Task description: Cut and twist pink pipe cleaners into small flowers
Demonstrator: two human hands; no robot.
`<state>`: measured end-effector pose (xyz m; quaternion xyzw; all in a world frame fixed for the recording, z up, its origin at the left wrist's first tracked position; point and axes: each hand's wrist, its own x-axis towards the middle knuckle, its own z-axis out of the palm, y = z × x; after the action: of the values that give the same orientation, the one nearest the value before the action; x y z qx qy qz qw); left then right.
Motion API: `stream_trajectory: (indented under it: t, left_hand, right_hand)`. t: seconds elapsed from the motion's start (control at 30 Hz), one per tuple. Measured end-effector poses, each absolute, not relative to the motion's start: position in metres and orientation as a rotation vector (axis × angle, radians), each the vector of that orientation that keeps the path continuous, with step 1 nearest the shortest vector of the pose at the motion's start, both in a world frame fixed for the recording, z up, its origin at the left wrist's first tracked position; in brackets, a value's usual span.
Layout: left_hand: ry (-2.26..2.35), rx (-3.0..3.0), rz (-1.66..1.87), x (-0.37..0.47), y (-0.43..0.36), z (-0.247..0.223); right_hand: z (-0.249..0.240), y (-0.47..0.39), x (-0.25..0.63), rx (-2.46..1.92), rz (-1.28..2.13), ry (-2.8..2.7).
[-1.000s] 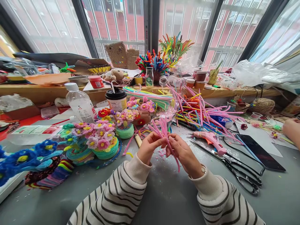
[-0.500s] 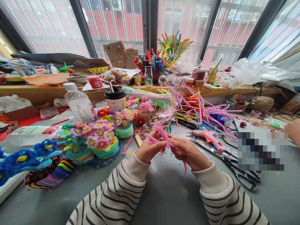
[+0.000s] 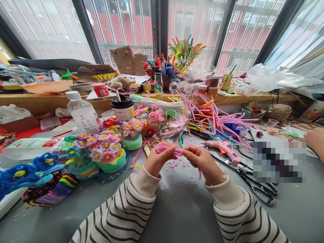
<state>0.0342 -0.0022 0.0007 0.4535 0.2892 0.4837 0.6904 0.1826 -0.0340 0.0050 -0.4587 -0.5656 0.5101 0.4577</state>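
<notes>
A: How is the left hand (image 3: 158,158) posed?

B: It is closed in a pinch, thumb uppermost against curled fingers, on a bunch of pink fuzzy stems (image 3: 164,148). The forearm, in a striped sleeve (image 3: 121,209), enters from seven o'clock and points toward one.

A: And the right hand (image 3: 204,160)?

B: Thumb and forefinger are pinched together on the other end of the same bunch; the remaining fingers curl beneath. A pink strand (image 3: 199,173) hangs below. The forearm rises from five o'clock toward eleven, with a bracelet (image 3: 225,176) at the wrist.

A: Where does the bunch lie?

B: Between the two hands, at the dial's centre, raised above the counter (image 3: 184,216), where pink scraps (image 3: 174,164) are scattered.

A: What surrounds them?

B: At two o'clock, a loose pile of coloured stems (image 3: 215,119); at three, a pink glue gun (image 3: 225,148) and, well beyond it, another person's hand (image 3: 315,141); at four, scissors (image 3: 255,185); at nine, fuzzy flowers (image 3: 107,146) in pots; at ten, a lidded cup (image 3: 123,109).
</notes>
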Motion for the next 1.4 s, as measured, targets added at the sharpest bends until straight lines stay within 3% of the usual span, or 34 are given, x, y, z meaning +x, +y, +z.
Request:
stream_trajectory:
  t: [0.23,0.37,0.67,0.93,1.4]
  left_hand:
    - [1.103,1.966,1.535,0.029,-0.004,-0.003]
    - [0.887,2.552,1.295,0.031,-0.009,-0.004]
    - [1.010,2.673,0.874,0.036,-0.007,-0.013]
    - [0.984,2.570,0.956,0.033,-0.011,-0.013]
    - [0.870,2.666,1.163,0.027,-0.005,-0.009]
  right_hand:
    - [-0.001,-0.032,0.190,-1.316,0.766,-1.579]
    - [0.000,-0.034,0.186,-1.268,0.792,-1.609]
    - [0.002,-0.035,0.182,-1.253,0.901,-1.657]
    - [-0.001,-0.034,0.182,-1.255,0.821,-1.683]
    - [0.005,-0.037,0.185,-0.905,1.710,-1.227]
